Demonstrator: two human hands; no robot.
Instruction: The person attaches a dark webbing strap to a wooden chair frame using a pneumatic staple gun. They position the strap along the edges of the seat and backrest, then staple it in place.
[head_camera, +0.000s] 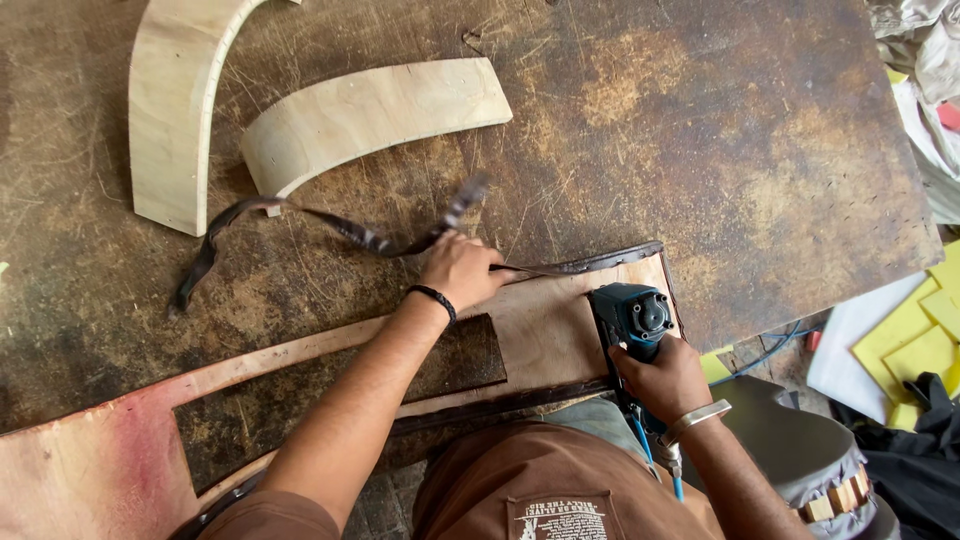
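Left hand (462, 268) pins the dark strap (350, 232) along the plywood panel's (545, 330) far edge, strap running left-right, while the right hand (665, 378) grips the blue staple gun (630, 320) just beside it.

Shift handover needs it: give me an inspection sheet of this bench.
Surface: worn, scratched workbench.
Job's things: flat plywood frame edged with dark strap; blue power tool on it.
Clutter: two curved plywood pieces.
Grippers: left hand presses the strap; right hand grips the tool.
Cables: blue hose below the tool.
Surroundings: yellow foam pieces on the floor, right.
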